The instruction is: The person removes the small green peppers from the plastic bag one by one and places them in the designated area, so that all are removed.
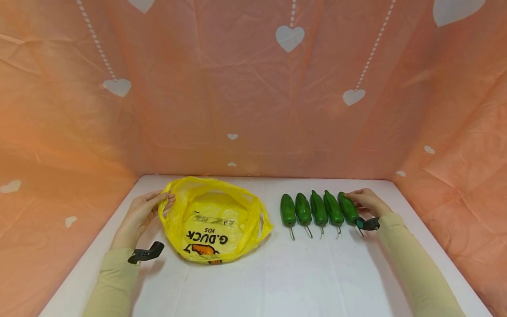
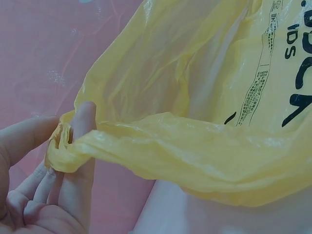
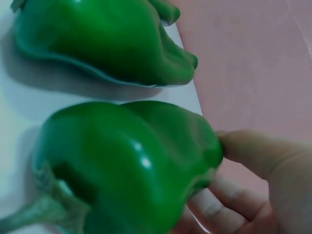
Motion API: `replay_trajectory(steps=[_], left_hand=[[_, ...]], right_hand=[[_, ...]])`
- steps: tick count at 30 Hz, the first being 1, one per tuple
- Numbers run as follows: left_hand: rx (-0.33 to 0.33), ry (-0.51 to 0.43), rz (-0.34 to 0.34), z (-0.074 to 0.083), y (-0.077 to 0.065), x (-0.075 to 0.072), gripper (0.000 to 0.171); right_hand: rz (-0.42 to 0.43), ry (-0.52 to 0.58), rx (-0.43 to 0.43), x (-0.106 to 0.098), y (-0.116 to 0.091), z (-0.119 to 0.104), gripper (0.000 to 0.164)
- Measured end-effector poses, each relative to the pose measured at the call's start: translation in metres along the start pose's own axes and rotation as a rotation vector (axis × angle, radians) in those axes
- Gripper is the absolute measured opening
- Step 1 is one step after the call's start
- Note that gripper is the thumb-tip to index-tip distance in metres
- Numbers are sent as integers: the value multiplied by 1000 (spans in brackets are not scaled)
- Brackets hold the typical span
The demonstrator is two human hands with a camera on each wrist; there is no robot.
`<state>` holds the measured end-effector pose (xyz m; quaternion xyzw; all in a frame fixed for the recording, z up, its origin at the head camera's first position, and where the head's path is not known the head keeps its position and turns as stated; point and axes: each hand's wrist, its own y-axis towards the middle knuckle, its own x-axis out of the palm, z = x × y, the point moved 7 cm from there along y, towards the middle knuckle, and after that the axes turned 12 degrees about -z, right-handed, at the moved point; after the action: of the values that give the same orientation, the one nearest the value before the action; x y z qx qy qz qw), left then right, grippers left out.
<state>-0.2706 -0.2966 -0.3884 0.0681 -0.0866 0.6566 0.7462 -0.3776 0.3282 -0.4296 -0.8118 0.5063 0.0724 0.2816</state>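
Observation:
My left hand point(image 1: 145, 212) pinches the left edge of an open yellow plastic bag point(image 1: 241, 209) between thumb and fingers. In the left wrist view, a gathered strip of the bag point(image 2: 73, 153) is looped around a finger. Black "G.DUCK" lettering shows on the bag, upside down in the head view. To the right, my right hand point(image 1: 368, 201) grips the tip of the rightmost green pepper point(image 1: 347, 208). In the right wrist view, the thumb and fingers close around the narrow end of this pepper point(image 3: 131, 161), with its stem pointing away from the hand.
Several other green peppers point(image 1: 318, 209) lie in a row left of the held one, stems toward the front. The white tabletop point(image 1: 269, 281) bears everything. Orange sheets with white hearts point(image 1: 245, 97) enclose the back and sides. A black wrist device point(image 1: 146, 253) sits on each arm.

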Motion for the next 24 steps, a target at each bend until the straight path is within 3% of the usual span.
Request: replay_trajectory(steps=[3,6,18,22,24], left_hand=[[-1,-23,5,-1,-1,-2,12],[-6,-46,12,-1,-2,-2,6],[-13,-93,18,3,-7,-6,14],[-31,-62,39,2,-11,-9,26],[-35,-51,47,2,-12,-11,22]], right_hand=[[9,8,12,0,0,0,45],[23,19,18,-1,1,1,47],[7,-29,-32,-1,-4,2,50],[-27,-24,-51,-1,-7,2,53],[-53,-13,-71,0,-10,2,55]])
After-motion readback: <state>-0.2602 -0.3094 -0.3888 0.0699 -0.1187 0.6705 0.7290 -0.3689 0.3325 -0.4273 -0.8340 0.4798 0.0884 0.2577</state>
